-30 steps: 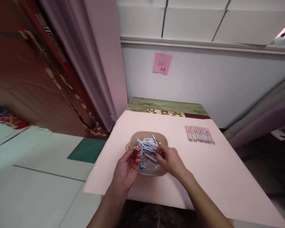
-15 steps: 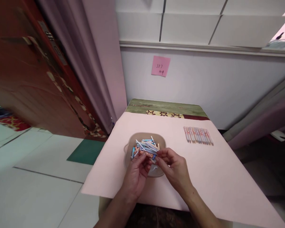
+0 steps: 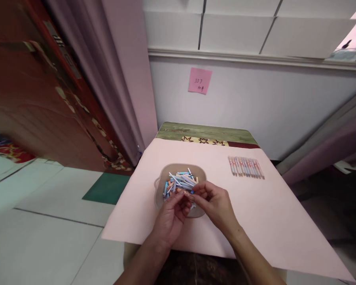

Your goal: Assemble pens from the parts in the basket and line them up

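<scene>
Over the near part of a beige plastic basin (image 3: 161,198), my left hand (image 3: 172,215) pinches a short orange patterned pen part (image 3: 182,192) between thumb and fingers. My right hand (image 3: 216,204) meets it from the right, thumb and forefinger closed at the part's right end. What else those fingertips may hold is too small to make out. Loose pen parts (image 3: 182,180) lie heaped in the basin: blue tubes, thin white sticks and small orange pieces. Both hands hide the basin's near side.
A row of several slim clear pens (image 3: 246,167) lies side by side at the right of the pink-covered table (image 3: 240,229). Behind the table, a pink note (image 3: 199,80) sticks to the wall. A red-brown door (image 3: 47,91) and purple curtain (image 3: 118,71) stand at the left.
My right hand has shifted slightly left, and its fingertips have closed in on the orange pen part. The left hand keeps its hold. The view has tilted slightly.
</scene>
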Demonstrator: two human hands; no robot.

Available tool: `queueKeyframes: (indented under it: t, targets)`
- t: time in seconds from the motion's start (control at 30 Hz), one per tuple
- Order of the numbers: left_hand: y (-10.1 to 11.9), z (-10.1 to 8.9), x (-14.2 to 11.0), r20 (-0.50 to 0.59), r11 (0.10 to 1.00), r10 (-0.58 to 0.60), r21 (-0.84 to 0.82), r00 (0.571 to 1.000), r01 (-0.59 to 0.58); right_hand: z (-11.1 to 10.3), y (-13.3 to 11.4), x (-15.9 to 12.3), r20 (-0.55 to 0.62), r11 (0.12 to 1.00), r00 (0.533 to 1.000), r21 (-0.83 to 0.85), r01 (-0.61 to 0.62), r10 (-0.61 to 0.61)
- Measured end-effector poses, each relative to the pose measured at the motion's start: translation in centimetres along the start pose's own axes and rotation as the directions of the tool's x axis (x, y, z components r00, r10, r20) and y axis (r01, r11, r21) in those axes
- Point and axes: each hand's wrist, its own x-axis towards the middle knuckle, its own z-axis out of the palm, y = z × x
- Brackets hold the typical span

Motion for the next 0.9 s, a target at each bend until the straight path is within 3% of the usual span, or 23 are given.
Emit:
queueKeyframes:
  t: [0.13,0.2,0.27,0.33,0.4,0.47,0.53,0.67,0.9]
  targets:
    - [1.9,-0.4,0.3,0.049,0.996,-0.078,-0.040,0.996,0.080,0.5,0.7,1.4,0.136,0.966,0.983,0.209,-0.153,0.126]
    - [3.0,-0.6,0.4,0.083,0.995,-0.042,-0.081,0.996,0.049,0.6,1.1,2.1,0.136,0.968,0.983,0.199,-0.152,0.126]
    - [4.0,-0.8,0.5,0.088,0.989,0.050,-0.145,0.995,-0.037,0.6,1.5,2.8,0.104,0.998,0.992,0.011,-0.066,0.065]
    - [4.4,-0.9,0.5,0.078,0.984,0.075,-0.167,0.994,-0.061,0.6,1.9,3.5,0.124,0.942,0.992,-0.332,0.059,-0.019]
    - [4.6,-0.9,0.5,0.078,0.988,0.037,-0.152,0.996,-0.025,1.1,2.4,4.1,0.222,0.749,0.975,-0.642,0.166,-0.025]
    - [4.7,-1.0,0.6,0.076,0.990,0.027,-0.143,0.997,-0.016,1.9,2.9,4.5,0.340,0.556,0.939,-0.792,0.251,0.060]
    - [4.9,-1.1,0.7,0.050,0.987,0.068,-0.151,0.996,-0.060,3.0,3.4,4.7,0.435,0.471,0.889,-0.820,0.326,0.142]
    - [5.5,-1.5,1.0,-0.007,0.984,0.086,-0.155,0.996,-0.086,5.1,4.2,4.8,0.534,0.444,0.826,-0.794,0.415,0.181]
    - [5.3,-2.3,1.6,-0.016,0.988,0.049,-0.148,0.999,-0.051,6.4,4.7,5.2,0.550,0.406,0.808,-0.801,0.439,0.212]
